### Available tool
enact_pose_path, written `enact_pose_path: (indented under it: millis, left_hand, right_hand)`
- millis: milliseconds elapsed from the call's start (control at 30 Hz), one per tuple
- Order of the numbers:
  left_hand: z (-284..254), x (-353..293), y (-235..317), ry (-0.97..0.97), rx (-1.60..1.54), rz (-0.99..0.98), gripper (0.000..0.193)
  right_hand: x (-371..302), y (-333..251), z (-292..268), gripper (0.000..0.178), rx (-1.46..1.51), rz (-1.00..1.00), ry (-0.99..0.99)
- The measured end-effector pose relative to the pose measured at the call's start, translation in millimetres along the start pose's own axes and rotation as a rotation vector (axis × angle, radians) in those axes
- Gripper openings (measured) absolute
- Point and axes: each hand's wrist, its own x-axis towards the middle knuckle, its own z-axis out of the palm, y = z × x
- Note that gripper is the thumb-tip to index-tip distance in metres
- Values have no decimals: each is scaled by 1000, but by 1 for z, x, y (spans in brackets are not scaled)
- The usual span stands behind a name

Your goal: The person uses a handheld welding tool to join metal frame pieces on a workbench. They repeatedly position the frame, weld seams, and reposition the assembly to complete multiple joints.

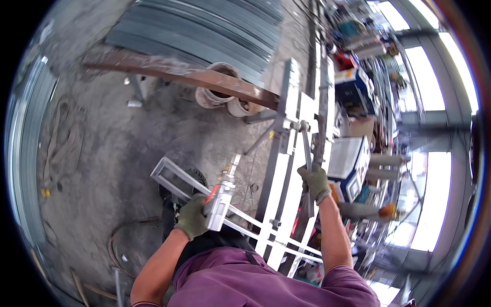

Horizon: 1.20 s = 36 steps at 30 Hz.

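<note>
Silver piece [222,200], left hand [192,217]; long axis forward-right.

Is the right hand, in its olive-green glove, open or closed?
Closed: the right hand is curled around the long, straight grey metal bar, which shows both above and below it.

- The left hand [192,217], in an olive-green glove, grips a blocky silver metal tool [221,202] above a narrow, pale rectangular metal frame [185,176].
- The right hand [314,182], gloved alike, grasps a slim grey metal bar [307,146] over long, bright metal rails [291,199].
- Beyond, a rusty brown steel beam [174,75] passes above a dirty white round bucket [208,99].
</note>
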Motion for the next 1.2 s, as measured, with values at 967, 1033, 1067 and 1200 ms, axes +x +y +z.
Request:
enact_pose_path:
  millis: [967,1033,1067,1200]
  left_hand:
    - [49,-29,68,174,-119,-291,42]
    - [26,-32,83,134,-150,-338,45]
    - [19,-33,78,92,-178,-285,46]
    - [3,-46,54,8,-74,-155,52]
  right_hand:
    - [-43,220,105,39,206,-265,-185]
    - [-106,128,133,49,377,-190,-396]
    - [-129,95,141,58,325,-260,-500]
    - [-198,19,182,66,363,-508,-550]
